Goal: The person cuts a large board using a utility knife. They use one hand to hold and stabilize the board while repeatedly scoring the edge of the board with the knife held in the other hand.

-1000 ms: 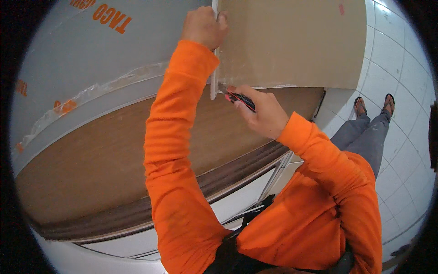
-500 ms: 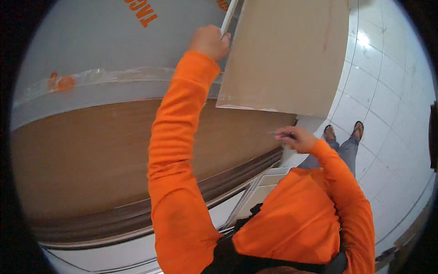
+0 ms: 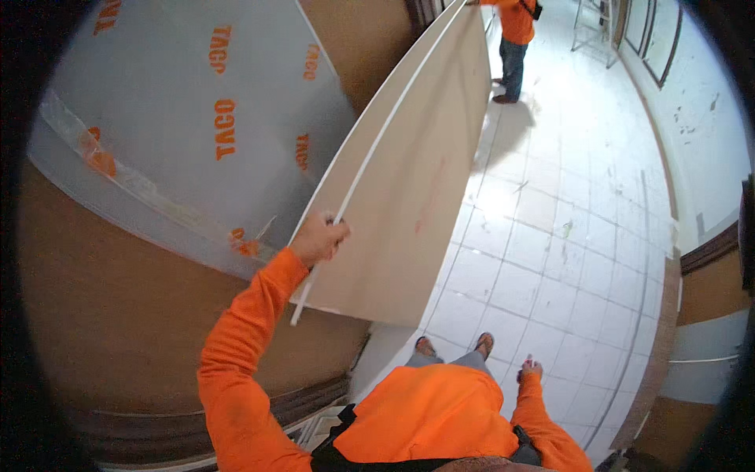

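A long, narrow white strip (image 3: 376, 141) runs diagonally along a large beige board (image 3: 409, 228). My left hand (image 3: 320, 238) is closed around the strip near its close end, by the board's left edge. Just below the hand, the strip's tip sticks out past the board's lower corner. My right hand (image 3: 531, 368) is low at the right, over the tiled floor and away from the board. Its fingers are curled on something small and pinkish that I cannot make out.
A co-worker (image 3: 515, 47) in orange stands by the board's far end, one arm reaching to it. To the left, a grey protective sheet with orange print (image 3: 189, 134) covers a brown surface (image 3: 157, 307). White tiles (image 3: 535, 267) cover the floor. A stepladder (image 3: 594, 35) stands far off.
The view has swung toward the far end of the board, bringing the co-worker and more floor into sight. My left hand stays on the strip; my right hand has moved out to the right.
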The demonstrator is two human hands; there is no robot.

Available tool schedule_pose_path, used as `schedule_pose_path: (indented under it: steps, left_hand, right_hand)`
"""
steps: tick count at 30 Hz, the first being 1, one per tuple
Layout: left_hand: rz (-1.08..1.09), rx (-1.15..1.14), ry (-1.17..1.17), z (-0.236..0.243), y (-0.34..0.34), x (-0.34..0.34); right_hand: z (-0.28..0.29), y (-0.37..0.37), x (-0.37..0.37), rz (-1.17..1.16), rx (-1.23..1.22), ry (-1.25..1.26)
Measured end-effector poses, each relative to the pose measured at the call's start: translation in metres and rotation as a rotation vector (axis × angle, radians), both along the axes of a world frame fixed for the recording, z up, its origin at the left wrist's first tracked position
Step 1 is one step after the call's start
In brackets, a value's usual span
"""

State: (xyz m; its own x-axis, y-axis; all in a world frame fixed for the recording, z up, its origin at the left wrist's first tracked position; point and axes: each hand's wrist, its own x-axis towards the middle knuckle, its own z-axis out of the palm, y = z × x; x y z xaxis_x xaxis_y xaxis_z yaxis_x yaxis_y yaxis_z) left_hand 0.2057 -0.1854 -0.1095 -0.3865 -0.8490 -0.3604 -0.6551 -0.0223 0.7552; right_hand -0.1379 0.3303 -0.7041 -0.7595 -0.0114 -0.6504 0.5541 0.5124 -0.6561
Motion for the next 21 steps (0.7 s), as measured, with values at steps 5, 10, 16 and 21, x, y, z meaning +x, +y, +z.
schedule_pose_path:
  steps: [5,10,16,21]
  left_hand:
    - [-0.019,0.036,0.032,-0.074,0.029,-0.049]
    - [-0.018,0.072,-0.027,-0.204,0.043,-0.118]
    - [0.054,-0.033,-0.268,-0.353,0.07,-0.234]
    - [0.001,-0.134,-0.186,-0.379,0.057,-0.299]
  right_hand:
    - [0.065,-0.021,-0.056,-0.085,-0.184,-0.366]
    - [0.09,-0.032,-0.108,0.098,-0.177,-0.364]
    - [0.112,-0.033,-0.17,0.196,-0.181,-0.377]
    - [0.105,-0.016,-0.196,0.107,-0.1,-0.372]
